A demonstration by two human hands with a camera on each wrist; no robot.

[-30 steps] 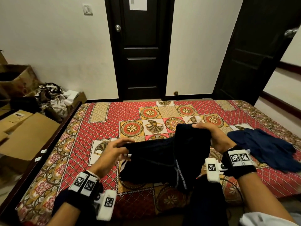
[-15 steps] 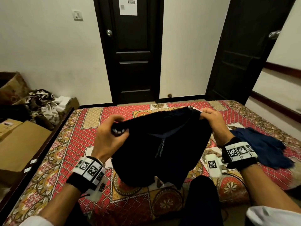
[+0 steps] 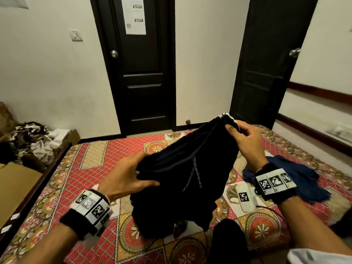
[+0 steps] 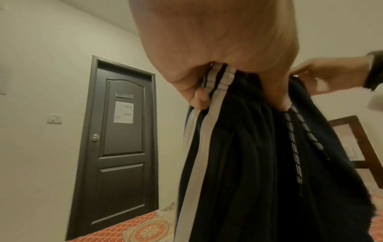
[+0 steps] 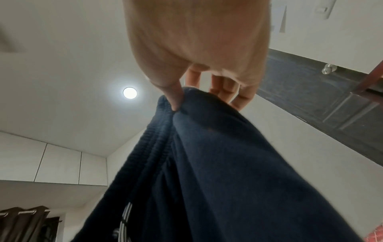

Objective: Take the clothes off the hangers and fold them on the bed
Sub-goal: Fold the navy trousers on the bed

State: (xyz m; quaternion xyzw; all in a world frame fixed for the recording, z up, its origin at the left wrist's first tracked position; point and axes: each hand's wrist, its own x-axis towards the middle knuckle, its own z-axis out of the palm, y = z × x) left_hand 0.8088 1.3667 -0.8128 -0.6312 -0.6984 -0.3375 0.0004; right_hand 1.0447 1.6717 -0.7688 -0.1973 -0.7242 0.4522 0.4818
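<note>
Black track pants [image 3: 186, 178] with white side stripes [image 4: 199, 147] and a drawstring [image 3: 194, 174] hang in the air above the red patterned bed [image 3: 91, 162]. My left hand [image 3: 139, 172] grips the near left end of the waistband, fingers curled round the striped seam [image 4: 217, 78]. My right hand [image 3: 233, 126] pinches the other end between thumb and fingers, higher and farther away. The wrist view shows the thumb [image 5: 174, 98] pressed into the dark fabric [image 5: 207, 163]. A blue garment [image 3: 297, 176] lies crumpled on the bed at the right. No hanger is in view.
Two dark doors [image 3: 141, 73] [image 3: 266, 73] stand beyond the bed. Cardboard boxes [image 3: 15, 187] and a heap of clothes [image 3: 32, 141] lie on the floor left of the bed's dark wooden side rail [image 3: 34, 189]. A dark shape [image 3: 228, 242] sits at the near bed edge.
Both hands have lifted the pants up off the bed, the right hand rising higher and farther away. The garment now hangs stretched between them instead of lying bunched on the bedspread.
</note>
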